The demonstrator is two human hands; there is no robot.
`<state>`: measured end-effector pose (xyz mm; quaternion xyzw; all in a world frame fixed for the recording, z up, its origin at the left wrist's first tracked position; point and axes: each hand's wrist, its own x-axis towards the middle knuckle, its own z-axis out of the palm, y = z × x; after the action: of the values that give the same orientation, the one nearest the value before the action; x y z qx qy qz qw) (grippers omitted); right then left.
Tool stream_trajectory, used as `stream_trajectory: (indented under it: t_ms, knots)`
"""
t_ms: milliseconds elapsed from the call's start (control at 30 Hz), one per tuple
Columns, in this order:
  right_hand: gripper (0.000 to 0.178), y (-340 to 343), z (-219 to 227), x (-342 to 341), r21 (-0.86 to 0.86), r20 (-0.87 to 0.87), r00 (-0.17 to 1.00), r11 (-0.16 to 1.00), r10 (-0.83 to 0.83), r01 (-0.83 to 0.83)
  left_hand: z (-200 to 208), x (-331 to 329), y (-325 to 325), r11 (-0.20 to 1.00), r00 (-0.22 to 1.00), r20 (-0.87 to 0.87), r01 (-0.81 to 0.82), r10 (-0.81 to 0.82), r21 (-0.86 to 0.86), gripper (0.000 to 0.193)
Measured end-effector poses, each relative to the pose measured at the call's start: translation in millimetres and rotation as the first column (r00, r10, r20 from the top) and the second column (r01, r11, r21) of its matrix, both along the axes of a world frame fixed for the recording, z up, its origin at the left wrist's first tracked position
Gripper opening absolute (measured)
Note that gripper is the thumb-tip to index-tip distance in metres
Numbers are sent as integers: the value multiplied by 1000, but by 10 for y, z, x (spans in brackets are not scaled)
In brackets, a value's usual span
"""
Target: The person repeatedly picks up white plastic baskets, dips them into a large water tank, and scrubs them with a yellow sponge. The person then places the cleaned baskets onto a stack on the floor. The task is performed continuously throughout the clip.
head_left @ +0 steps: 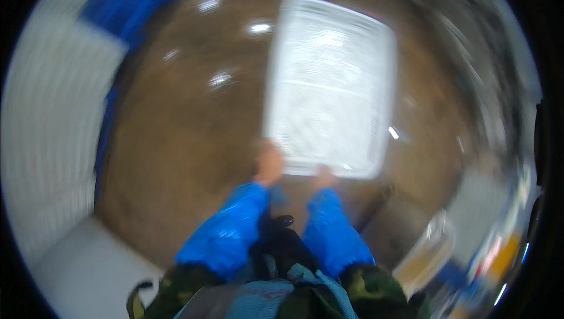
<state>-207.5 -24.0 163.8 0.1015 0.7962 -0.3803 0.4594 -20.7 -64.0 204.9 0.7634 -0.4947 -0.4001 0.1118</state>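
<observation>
A large white plastic tray (390, 66) with perforated walls is held out in front of me, over the brown floor. My left hand (270, 164) is closed on its near left corner. Along the near edge, further right, my right hand (324, 178) grips the rim, with most of its fingers hidden. Something whitish, or just the tray's bare bottom, shows inside; motion blur keeps me from telling which. Blue plastic sleeves cover both forearms.
Pale stacked trays or crates (53, 113) line the left side, with a blue crate (126, 4) at the far left. At the lower right sits a light-coloured tub (432, 251). The brown floor (176, 142) looks wet and shiny.
</observation>
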Motion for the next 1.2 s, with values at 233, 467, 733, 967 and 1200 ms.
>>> stream_trajectory:
  t_ms: [233, 467, 733, 967, 1200]
  knots:
    - [68, 442, 955, -580, -36, -45, 893, 892, 449, -450, -220, 527, 506, 984, 821, -549, -174, 159, 24, 30]
    - [51, 3017, 2192, -2415, 214, -615, 748, 966, 251, -148, 221, 337, 1303, 924, 876, -383, -156, 293, 349, 19]
    - [45, 6468, 2271, -4106, 390, -756, 643, 874, 125, 288, 399, -1331, 1809, 957, 868, -464, 262, -177, 123, 17]
    - [45, 6793, 2238, -5535, 392, -655, 731, 913, 192, 110, 1059, -2887, 2291, 907, 853, -366, 417, -372, 52, 22]
    - [56, 5559, 1840, -7072, 291, -767, 552, 944, 326, -153, 1183, -3830, 2442, 825, 762, -387, 565, -519, 5, 26]
